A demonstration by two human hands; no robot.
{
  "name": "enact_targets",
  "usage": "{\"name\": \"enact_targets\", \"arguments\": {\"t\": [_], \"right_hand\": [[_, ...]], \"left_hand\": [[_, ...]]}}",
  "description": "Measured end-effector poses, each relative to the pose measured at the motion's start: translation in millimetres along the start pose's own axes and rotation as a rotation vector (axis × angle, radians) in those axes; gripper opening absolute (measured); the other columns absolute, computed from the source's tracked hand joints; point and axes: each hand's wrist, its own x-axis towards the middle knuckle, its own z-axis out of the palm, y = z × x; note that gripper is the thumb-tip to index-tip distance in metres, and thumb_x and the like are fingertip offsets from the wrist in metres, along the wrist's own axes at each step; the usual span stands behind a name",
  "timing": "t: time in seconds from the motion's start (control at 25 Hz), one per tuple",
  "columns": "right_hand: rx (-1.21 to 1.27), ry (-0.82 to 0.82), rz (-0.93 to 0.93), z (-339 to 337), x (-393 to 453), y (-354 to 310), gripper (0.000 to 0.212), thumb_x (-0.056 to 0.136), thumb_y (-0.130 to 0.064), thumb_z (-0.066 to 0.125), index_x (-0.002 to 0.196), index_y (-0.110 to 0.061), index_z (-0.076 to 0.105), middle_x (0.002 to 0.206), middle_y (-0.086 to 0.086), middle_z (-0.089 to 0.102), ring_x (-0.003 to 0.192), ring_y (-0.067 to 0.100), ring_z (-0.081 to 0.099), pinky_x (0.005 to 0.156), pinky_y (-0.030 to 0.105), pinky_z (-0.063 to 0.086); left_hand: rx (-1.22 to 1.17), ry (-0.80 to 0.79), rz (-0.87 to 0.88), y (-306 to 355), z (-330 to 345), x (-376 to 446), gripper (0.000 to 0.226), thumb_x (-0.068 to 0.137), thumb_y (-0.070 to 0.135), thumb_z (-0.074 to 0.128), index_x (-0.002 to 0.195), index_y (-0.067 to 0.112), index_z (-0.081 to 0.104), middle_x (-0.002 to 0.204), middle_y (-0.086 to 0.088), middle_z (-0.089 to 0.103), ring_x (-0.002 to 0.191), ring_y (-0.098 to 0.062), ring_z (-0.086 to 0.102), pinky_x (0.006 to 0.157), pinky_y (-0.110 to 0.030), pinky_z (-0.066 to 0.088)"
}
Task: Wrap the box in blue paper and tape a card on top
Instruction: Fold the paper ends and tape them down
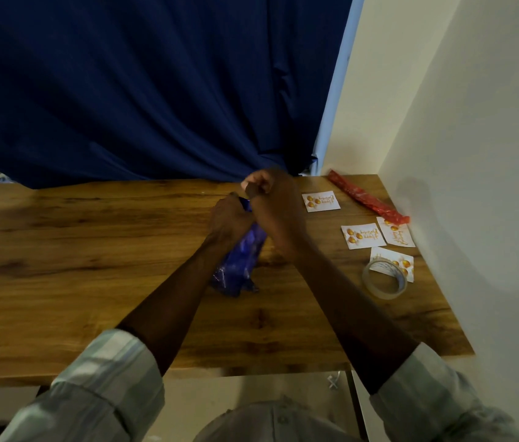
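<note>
we are standing at a wooden table (92,250) and we are working on the box (240,266), which is already covered in shiny blue paper. it is lying on the table near the middle, under our hands, with its near end pointing toward us. our left hand (229,218) is resting on the far part of the box with the fingers curled around the paper. our right hand (271,202) is just above and beside the left one, fingers clenched together, and we cannot tell what it is pinching. to the right four cards (320,201) with gold print are lying on the table. a roll of clear tape (384,279) is sitting partly on the nearest card. a red roll (366,197) is lying by the wall (475,154). a dark blue curtain (156,90) is hanging behind the table.
</note>
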Motion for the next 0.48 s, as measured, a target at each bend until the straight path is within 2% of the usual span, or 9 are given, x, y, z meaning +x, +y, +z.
{"name": "enact_targets", "arguments": {"t": [0.04, 0.08, 0.2, 0.24, 0.36, 0.48], "right_hand": [[0.056, 0.003, 0.012, -6, 4, 2, 0.007, 0.093, -0.01, 0.059, 0.094, -0.01, 0.066, 0.083, -0.011, 0.061, 0.071, -0.01, 0.055, 0.071, 0.005, 0.045], [0.11, 0.0, 0.041, -14, 8, 4, 0.007, 0.093, -0.01, 0.06, 0.094, -0.008, 0.066, 0.081, -0.009, 0.061, 0.069, -0.011, 0.056, 0.069, 0.005, 0.044], [0.395, 0.045, 0.292, -26, 13, 22, 0.01, 0.091, -0.006, 0.059, 0.095, -0.002, 0.067, 0.082, 0.005, 0.066, 0.07, 0.005, 0.06, 0.064, 0.012, 0.047], [0.526, 0.062, 0.402, -27, 11, 27, 0.01, 0.09, -0.005, 0.059, 0.096, -0.001, 0.067, 0.082, 0.008, 0.065, 0.07, 0.01, 0.059, 0.059, 0.013, 0.048], [0.715, 0.032, 0.597, -21, 2, 34, 0.004, 0.088, -0.006, 0.063, 0.091, -0.005, 0.065, 0.077, 0.007, 0.062, 0.064, 0.013, 0.056, 0.046, 0.019, 0.045], [0.777, 0.018, 0.657, -10, -5, 35, 0.008, 0.087, -0.008, 0.065, 0.08, -0.01, 0.061, 0.065, 0.004, 0.054, 0.054, 0.012, 0.047, 0.05, 0.026, 0.038]], "left_hand": [[-0.02, 0.036, -0.024, 4, 0, 3, 0.005, 0.089, 0.025, 0.064, 0.091, 0.021, 0.064, 0.096, -0.004, 0.07, 0.083, -0.016, 0.066, 0.073, -0.027, 0.055], [-0.103, 0.054, -0.072, 9, -3, 4, 0.013, 0.083, 0.025, 0.072, 0.088, 0.016, 0.065, 0.09, -0.004, 0.071, 0.077, -0.016, 0.067, 0.069, -0.028, 0.055], [-0.611, -0.009, -0.208, 8, -13, 2, 0.03, 0.075, 0.015, 0.08, 0.099, 0.002, 0.067, 0.089, -0.011, 0.074, 0.073, -0.02, 0.073, 0.059, -0.027, 0.056], [-0.69, -0.02, -0.226, 6, -15, 1, 0.032, 0.075, 0.013, 0.08, 0.101, 0.0, 0.066, 0.092, -0.014, 0.074, 0.075, -0.022, 0.073, 0.06, -0.028, 0.057], [-0.764, -0.041, -0.243, 5, -15, -2, 0.03, 0.076, 0.011, 0.079, 0.101, 0.0, 0.066, 0.093, -0.016, 0.074, 0.075, -0.025, 0.073, 0.064, -0.03, 0.056], [-0.802, -0.024, -0.232, 3, -11, -6, 0.029, 0.077, 0.009, 0.077, 0.103, 0.001, 0.065, 0.09, -0.012, 0.075, 0.075, -0.024, 0.073, 0.064, -0.03, 0.055]]}}
